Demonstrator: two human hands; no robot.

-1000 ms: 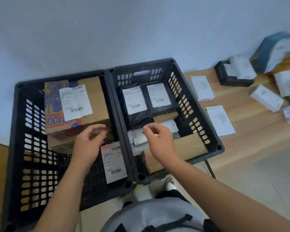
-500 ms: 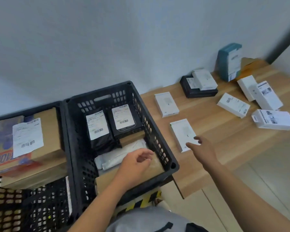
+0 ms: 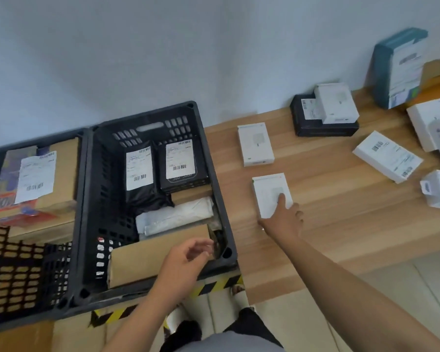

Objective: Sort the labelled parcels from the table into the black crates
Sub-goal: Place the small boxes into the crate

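Note:
Two black crates stand side by side left of the wooden table (image 3: 341, 224). The right crate (image 3: 221, 199) holds two black labelled parcels, a white bag and a brown box. The left crate (image 3: 81, 199) holds a large labelled cardboard box (image 3: 59, 179). My right hand (image 3: 283, 217) reaches onto the table, its fingers lying on the near end of a flat white parcel (image 3: 268, 191). My left hand (image 3: 183, 265) hovers over the right crate's front corner with loosely curled fingers, holding nothing.
More white parcels lie on the table: one (image 3: 255, 144) behind the touched one, several at the right edge (image 3: 386, 156). A black box with a white box on top (image 3: 323, 115) and a teal box (image 3: 396, 67) stand by the wall. Yellow-black tape marks the floor.
The view swung right from the crates to the table. My right hand left the right crate, reached out and now rests on the flat white parcel. My left hand shifted over to the right crate.

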